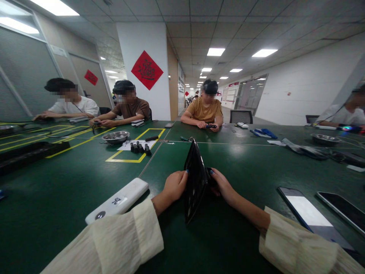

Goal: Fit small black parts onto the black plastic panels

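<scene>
A black flat tablet-like device (195, 179) stands on its edge on the green table (71, 198), seen nearly side-on. My left hand (174, 186) is closed against its left face, fingers curled round the edge. My right hand (221, 183) grips it from the right, partly hidden behind the device. Both arms wear cream sleeves.
A white power bank (117, 201) lies by my left forearm. Two dark phones or screens (306, 213) (343, 207) lie at the right. A metal bowl (116, 137) and small black parts (140, 147) sit inside a yellow-taped box. Several people sit at the far edge.
</scene>
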### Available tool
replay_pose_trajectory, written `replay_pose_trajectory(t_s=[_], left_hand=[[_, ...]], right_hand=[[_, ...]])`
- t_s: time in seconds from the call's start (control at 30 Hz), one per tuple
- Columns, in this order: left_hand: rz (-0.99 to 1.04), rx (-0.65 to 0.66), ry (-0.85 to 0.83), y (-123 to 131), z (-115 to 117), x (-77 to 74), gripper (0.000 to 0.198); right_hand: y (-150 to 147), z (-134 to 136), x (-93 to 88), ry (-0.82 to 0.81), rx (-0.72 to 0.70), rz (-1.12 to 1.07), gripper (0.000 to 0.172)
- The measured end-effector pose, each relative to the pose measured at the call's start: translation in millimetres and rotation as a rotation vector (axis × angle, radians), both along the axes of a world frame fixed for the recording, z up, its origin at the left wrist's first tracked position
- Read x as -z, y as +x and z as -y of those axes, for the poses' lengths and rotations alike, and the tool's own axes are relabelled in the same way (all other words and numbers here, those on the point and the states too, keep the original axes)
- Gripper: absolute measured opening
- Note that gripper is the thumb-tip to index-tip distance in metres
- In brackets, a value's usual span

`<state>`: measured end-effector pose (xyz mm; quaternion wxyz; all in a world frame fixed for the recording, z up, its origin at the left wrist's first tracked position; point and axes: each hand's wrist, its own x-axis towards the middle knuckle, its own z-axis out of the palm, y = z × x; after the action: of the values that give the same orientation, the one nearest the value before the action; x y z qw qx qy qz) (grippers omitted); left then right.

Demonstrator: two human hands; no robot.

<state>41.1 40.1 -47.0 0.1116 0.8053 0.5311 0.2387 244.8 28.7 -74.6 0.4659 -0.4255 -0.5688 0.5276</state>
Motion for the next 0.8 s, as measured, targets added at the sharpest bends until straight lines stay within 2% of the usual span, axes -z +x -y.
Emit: replay_pose_trajectory(t_s=[0.4,0.6,0.8], left_hand=[[-0.024,0.03,-0.009,-0.8,0.1,-2.1,0.042],[0.007,0.044,0.012,-1.8,-1.2,1.3,0.053],[-0.023,0.051,0.005,-1.7,-2.9,1.2,0.046]], right_hand=[[1.3,-3.5,6.9,0.018,0.014,-0.01,0.051],[2.6,-4.5,8.9,0.011,0.031,0.015,0.051],[2.8,-3.5,8.5,0.022,0.021,0.019,0.049]])
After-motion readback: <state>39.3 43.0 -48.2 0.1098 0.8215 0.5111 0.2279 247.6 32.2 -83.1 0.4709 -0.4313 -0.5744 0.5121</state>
